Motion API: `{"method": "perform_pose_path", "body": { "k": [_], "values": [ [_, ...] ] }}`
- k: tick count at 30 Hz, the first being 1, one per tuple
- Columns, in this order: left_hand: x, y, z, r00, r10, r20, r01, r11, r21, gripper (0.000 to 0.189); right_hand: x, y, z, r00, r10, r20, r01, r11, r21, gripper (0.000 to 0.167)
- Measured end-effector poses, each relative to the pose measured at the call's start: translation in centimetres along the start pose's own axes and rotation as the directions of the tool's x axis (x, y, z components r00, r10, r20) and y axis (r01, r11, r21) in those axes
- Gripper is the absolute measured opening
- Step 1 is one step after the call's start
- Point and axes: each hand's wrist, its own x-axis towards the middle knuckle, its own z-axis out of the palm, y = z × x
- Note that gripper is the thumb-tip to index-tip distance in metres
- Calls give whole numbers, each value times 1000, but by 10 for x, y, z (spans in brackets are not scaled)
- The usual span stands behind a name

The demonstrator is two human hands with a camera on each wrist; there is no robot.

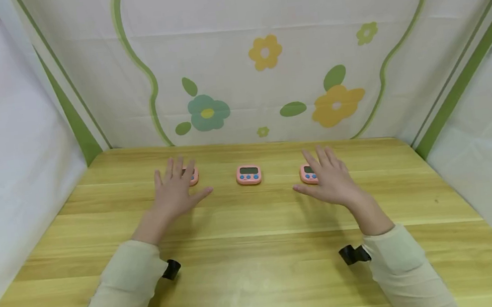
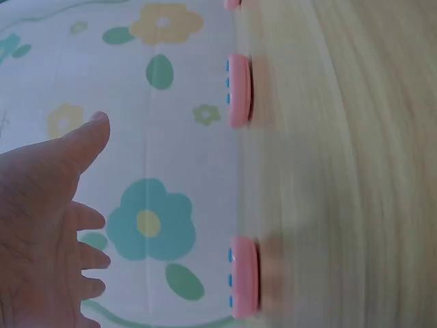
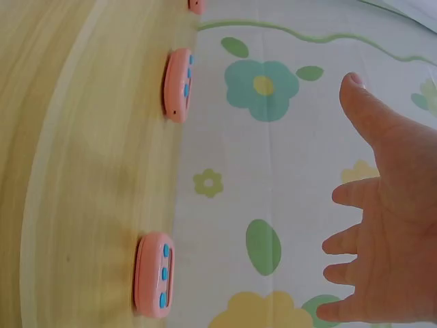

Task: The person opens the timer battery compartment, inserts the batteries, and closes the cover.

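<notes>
Three pink digital timers with blue buttons lie in a row on the wooden table. My left hand (image 1: 173, 194), fingers spread, hovers above the left timer (image 1: 193, 176) and hides part of it. Over the right timer (image 1: 307, 174) my right hand (image 1: 332, 180) is held the same way, covering its right side. Between the hands the middle timer (image 1: 248, 175) shows fully, its grey screen facing up. The left wrist view has the left hand (image 2: 41, 232) apart from the nearest timer (image 2: 244, 277). A gap also separates the right hand (image 3: 403, 232) from its timer (image 3: 154, 275) in the right wrist view.
The wooden table (image 1: 259, 273) reaches back to a white cloth (image 1: 223, 29) printed with flowers and leaves. White cloth also hangs at both sides. A small black device (image 1: 171, 269) sits at the left cuff, another black device (image 1: 354, 254) at the right.
</notes>
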Motion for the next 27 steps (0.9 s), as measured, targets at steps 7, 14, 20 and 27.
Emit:
{"method": "perform_pose_path", "body": {
  "k": [7,14,20,27],
  "values": [
    [18,-28,12,999,4,-47,-7,997,-79,83,4,-7,7,996,-67,-53,72,992,104,88],
    [27,-54,32,999,3,-35,-10,981,-194,83,3,-15,26,992,-107,-64,119,968,221,84],
    [35,-68,44,1000,-10,-4,8,969,-248,83,1,-24,39,992,-110,-60,123,942,312,82],
    [39,-80,55,998,-39,46,53,930,-365,78,4,-30,55,993,-115,-19,110,877,468,77]
  ]
}}
